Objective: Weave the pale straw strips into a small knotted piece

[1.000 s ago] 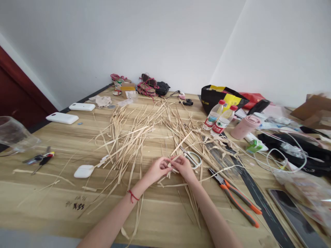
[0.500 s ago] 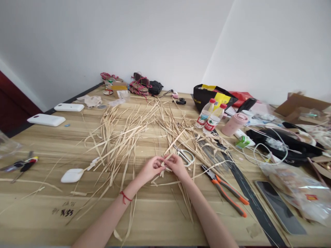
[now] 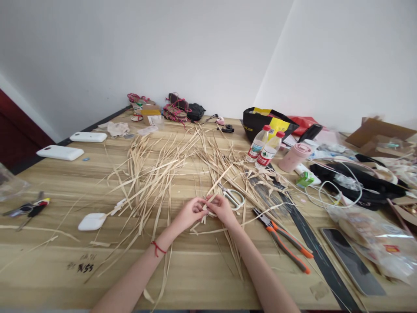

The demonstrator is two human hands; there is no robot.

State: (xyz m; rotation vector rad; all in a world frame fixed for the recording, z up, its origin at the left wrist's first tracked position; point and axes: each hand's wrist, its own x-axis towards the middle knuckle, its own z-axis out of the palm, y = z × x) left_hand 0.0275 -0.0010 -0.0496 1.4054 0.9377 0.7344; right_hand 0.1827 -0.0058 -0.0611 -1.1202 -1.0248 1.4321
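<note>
My left hand (image 3: 191, 211) and my right hand (image 3: 223, 208) meet at the middle of the table, fingertips pinched together on a pale flat plant-fibre strip (image 3: 208, 200). Short strip ends poke out below and above the fingers; how the strips cross inside the pinch is hidden. A red cord bracelet (image 3: 157, 249) circles my left wrist. Beside my right hand lie scissors (image 3: 235, 198) with white handles, partly under strips. Farther right rest pliers (image 3: 282, 241) with orange and black handles. Loose strips (image 3: 153, 178) spread in a heap beyond my hands.
Two water bottles (image 3: 269, 151), a pink cup (image 3: 295, 157) and a black bag (image 3: 260, 124) stand at the back right. A phone (image 3: 352, 261) lies at the right. At the left are a white case (image 3: 91, 221), white oblong devices (image 3: 60, 152) and keys (image 3: 28, 209).
The camera view has shifted very slightly. Both hands keep the same pinch in the same place, with no clear movement of the strips.
</note>
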